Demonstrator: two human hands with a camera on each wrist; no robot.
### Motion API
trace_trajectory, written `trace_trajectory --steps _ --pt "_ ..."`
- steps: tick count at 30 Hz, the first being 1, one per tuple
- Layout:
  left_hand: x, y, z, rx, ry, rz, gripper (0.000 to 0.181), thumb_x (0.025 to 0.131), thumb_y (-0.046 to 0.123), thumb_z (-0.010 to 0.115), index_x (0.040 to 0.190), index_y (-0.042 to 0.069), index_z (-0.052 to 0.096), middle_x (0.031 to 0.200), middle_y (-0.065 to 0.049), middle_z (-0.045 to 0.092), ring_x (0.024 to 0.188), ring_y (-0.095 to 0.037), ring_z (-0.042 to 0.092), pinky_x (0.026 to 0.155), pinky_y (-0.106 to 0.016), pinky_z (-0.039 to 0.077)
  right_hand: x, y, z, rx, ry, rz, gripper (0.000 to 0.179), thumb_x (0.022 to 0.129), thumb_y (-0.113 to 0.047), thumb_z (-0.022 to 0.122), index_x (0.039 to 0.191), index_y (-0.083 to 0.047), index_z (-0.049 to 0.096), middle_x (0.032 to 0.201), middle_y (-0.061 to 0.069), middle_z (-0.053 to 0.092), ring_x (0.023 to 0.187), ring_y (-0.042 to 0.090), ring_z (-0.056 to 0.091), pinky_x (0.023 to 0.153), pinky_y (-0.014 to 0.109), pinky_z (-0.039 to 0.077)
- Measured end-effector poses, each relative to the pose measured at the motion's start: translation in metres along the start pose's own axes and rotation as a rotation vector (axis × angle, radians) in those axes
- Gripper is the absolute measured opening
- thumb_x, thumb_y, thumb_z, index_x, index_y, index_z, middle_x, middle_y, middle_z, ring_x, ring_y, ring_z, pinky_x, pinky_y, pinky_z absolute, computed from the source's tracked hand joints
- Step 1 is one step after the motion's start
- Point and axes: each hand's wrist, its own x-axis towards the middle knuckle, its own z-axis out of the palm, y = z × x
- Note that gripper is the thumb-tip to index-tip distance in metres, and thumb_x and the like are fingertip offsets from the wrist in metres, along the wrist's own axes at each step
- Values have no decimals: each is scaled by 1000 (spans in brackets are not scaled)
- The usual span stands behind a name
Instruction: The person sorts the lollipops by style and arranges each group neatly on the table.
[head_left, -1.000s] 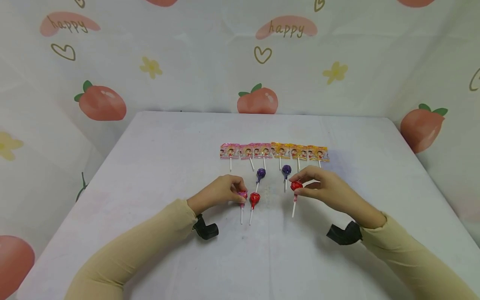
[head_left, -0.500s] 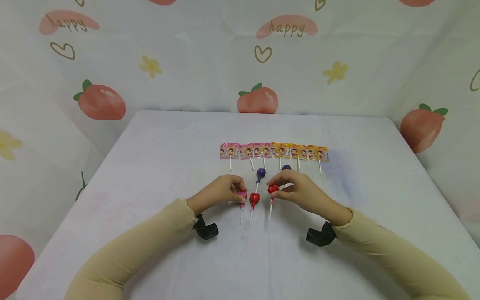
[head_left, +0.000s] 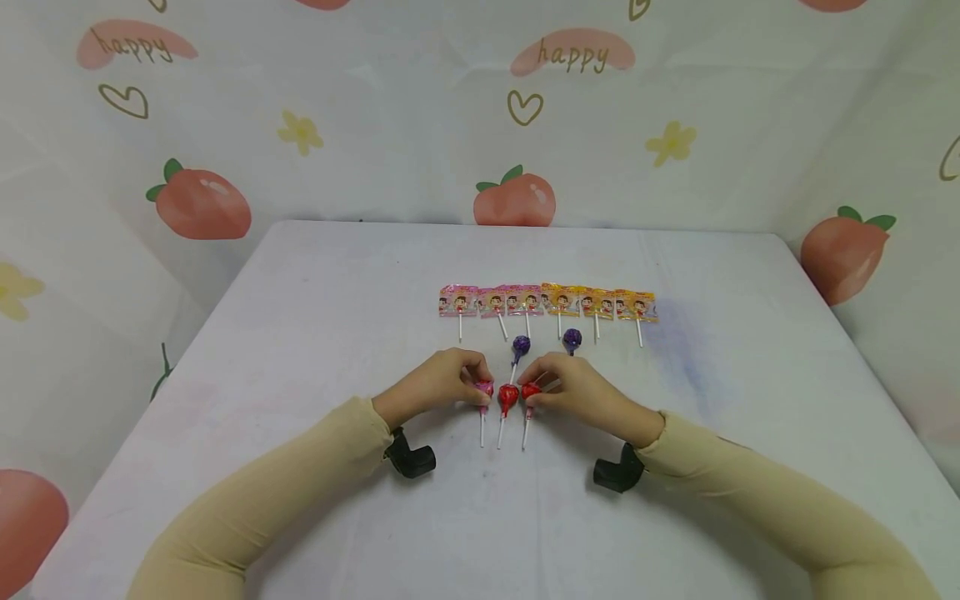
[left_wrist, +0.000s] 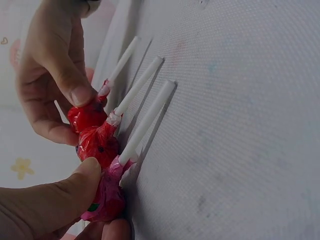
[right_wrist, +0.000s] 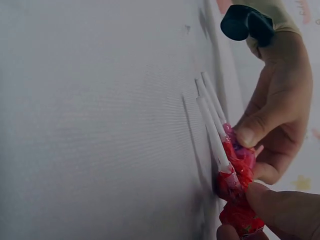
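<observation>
My left hand (head_left: 442,382) pinches the wrapped head of a pink lollipop (left_wrist: 106,199) between thumb and fingers. Just to its right on the white table lies a red lollipop (head_left: 507,396) that neither hand grips. On that one's other side, my right hand (head_left: 581,392) pinches the head of a second red lollipop (right_wrist: 239,216). The three heads sit side by side in a row, their white sticks toward the person. Behind them lie two purple lollipops (head_left: 521,345), the right one's stick hidden by my right hand.
Farther back, a row of flat-wrapped lollipops stretches across the table (head_left: 337,292): pink packets (head_left: 457,302) on the left, orange packets (head_left: 597,302) on the right. A printed cloth (head_left: 405,125) hangs behind the table. Each wrist carries a black camera mount (head_left: 411,457).
My right hand has moved left with its red lollipop, bringing it beside the middle red one. My left hand has stayed in place on the pink lollipop.
</observation>
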Motion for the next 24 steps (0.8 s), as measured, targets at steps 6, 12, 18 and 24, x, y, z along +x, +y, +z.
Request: trace_trajectory --steps 6,12,18,24 --pt "1 -1 1 -2 -3 6 19 78 12 80 90 9 66 88 -1 67 71 -10 54 63 -23 42 4 0 4 -32 -5 6 19 84 -4 73 102 -4 69 105 9 69 94 21 68 85 36 54" --pt "1 0 1 6 -1 8 19 78 12 81 90 9 66 88 -1 67 72 -11 53 63 -23 42 5 -1 7 -43 1 -8 20 82 -3 74 101 -5 69 102 6 69 94 20 68 85 36 54" --pt "1 0 0 10 3 6 18 78 11 80 89 9 66 90 -1 67 74 -11 54 66 -23 43 7 -2 8 -38 1 -15 20 82 -2 74 101 -4 68 101 6 69 95 19 67 86 36 54" --pt "1 1 0 11 1 3 18 78 11 80 90 9 66 91 -1 67 75 -11 54 67 -23 43 7 -2 7 -50 -3 -7 20 82 -1 74 101 -4 68 101 7 69 97 20 66 86 35 54"
